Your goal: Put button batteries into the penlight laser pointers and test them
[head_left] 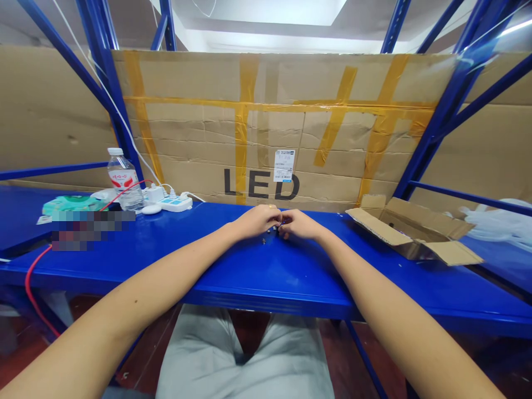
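Observation:
My left hand and my right hand are close together above the middle of the blue table, near its back edge. The fingers of both are bent and pressed together, with the fingertips almost meeting. Whatever they pinch is too small and too hidden to make out. Below the fingertips several tiny dark metallic pieces lie on the blue surface.
At the left stand a water bottle, a white power strip with cables and a green packet. An open cardboard box sits at the right, with clear plastic bags beyond. A large cardboard panel stands behind.

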{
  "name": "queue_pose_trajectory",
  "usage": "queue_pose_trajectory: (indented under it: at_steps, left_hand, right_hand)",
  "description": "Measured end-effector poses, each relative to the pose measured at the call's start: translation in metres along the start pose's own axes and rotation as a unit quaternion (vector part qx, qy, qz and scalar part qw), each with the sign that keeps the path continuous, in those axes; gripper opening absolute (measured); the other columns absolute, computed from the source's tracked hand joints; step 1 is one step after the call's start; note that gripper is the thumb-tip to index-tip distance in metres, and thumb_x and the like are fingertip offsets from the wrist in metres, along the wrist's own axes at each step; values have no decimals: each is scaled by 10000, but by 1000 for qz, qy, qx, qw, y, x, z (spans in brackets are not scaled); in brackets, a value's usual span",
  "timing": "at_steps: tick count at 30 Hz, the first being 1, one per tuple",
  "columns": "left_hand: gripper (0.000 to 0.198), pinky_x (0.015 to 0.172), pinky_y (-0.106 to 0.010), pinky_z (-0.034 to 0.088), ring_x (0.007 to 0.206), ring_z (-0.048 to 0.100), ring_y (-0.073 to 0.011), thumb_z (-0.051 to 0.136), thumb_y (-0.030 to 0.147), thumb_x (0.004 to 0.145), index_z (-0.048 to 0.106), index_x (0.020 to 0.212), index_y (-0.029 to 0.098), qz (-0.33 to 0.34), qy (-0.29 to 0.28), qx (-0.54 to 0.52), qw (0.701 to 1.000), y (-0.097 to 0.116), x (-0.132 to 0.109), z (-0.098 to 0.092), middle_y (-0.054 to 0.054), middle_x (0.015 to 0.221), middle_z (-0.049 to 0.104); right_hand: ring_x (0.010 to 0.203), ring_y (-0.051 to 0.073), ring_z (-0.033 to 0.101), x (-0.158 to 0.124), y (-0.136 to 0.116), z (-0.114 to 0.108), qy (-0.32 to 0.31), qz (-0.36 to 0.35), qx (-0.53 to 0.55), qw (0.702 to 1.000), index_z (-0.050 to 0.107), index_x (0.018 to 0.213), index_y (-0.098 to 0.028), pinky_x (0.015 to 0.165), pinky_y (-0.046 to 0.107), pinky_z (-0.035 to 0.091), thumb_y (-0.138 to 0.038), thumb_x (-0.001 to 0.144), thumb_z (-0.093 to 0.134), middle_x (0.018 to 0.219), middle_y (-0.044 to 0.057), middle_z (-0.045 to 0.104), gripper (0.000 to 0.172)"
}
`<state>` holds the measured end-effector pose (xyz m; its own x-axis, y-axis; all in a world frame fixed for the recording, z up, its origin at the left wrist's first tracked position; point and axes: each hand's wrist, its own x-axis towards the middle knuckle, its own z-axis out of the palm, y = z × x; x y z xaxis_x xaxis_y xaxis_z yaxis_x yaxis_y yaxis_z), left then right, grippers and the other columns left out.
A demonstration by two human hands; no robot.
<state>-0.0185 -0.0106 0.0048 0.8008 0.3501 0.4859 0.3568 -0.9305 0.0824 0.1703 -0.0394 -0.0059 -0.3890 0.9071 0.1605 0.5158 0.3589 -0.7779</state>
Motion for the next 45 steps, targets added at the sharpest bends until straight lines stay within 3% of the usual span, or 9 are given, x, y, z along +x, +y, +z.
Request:
queue_pose_trajectory:
  at_steps: [5, 9, 16, 23, 27, 29, 35, 40, 45]
  left_hand:
    - [148, 757, -258, 429, 831, 612, -158, 549, 232, 903, 690, 906, 186, 7, -10, 16, 1000, -1, -3, 1, -52, 914, 664]
    - [201, 746, -273, 438, 857, 631, -180, 496, 238, 900, 669, 988, 187, -66, 16, 35, 997, -4, -4, -2, -52, 939, 701]
    - [236, 729, -287, 449, 900, 658, -234, 534, 314, 841, 724, 945, 220, -145, -151, 101, 973, -2, -8, 1, -70, 968, 729]
    - [140, 674, -274, 430, 828, 649, -225, 595, 222, 814, 707, 886, 180, -220, -163, 75, 959, 4, -2, 7, -93, 877, 713]
    - [74, 620, -248, 388, 695, 600, -168, 615, 206, 818, 669, 831, 156, -196, -177, 10, 964, -5, -5, 2, -55, 760, 679]
    - [69, 608, -246, 372, 667, 576, -154, 597, 193, 828, 651, 831, 150, -171, -149, 0, 974, -9, -6, -2, -46, 740, 661]
    - [82, 677, -250, 403, 747, 579, -147, 533, 176, 881, 611, 901, 161, -92, 24, -59, 994, -6, -1, -4, -28, 818, 657]
    - [84, 734, -269, 420, 811, 572, -160, 520, 143, 889, 599, 863, 154, -26, 37, -33, 998, 0, 1, 6, -49, 863, 630]
    - [110, 761, -277, 432, 828, 571, -166, 509, 153, 895, 619, 881, 155, -15, 39, -15, 999, -1, 0, 8, -65, 889, 616]
  right_hand:
    - [597, 129, 625, 1, 2, 0, 8, 15, 29, 999, 587, 774, -145, 593, 247, 534, -46, 687, 573, 699, 11, 634, 133]
    - [580, 131, 625, 2, 6, -2, 25, 29, 26, 999, 598, 791, -142, 575, 242, 525, -8, 642, 569, 686, 14, 649, 203]
    - [543, 132, 615, 3, 6, -3, 23, 30, 0, 999, 624, 810, -149, 541, 232, 496, -27, 619, 556, 651, 4, 660, 236]
    - [529, 129, 603, 1, 2, -2, 22, 18, -13, 1000, 633, 801, -149, 524, 234, 487, -18, 618, 540, 645, 1, 651, 243]
    - [515, 126, 602, 1, 2, -1, 23, 17, -2, 1000, 615, 784, -157, 521, 243, 497, -33, 649, 575, 647, -1, 648, 188]
    - [516, 124, 602, 1, 2, -1, 25, 14, 7, 1000, 603, 771, -163, 519, 243, 504, -45, 673, 592, 646, 0, 651, 154]
    - [518, 129, 611, 1, 3, 1, 30, 14, 27, 999, 593, 748, -166, 516, 244, 517, -62, 711, 617, 616, 9, 654, 113]
    - [524, 135, 613, 2, 3, 1, 17, -8, 50, 999, 605, 750, -156, 532, 265, 531, -83, 710, 614, 623, 7, 640, 84]
    - [514, 124, 589, 4, 5, 1, 32, -18, 61, 997, 619, 725, -152, 529, 262, 514, -128, 699, 634, 634, 9, 639, 38]
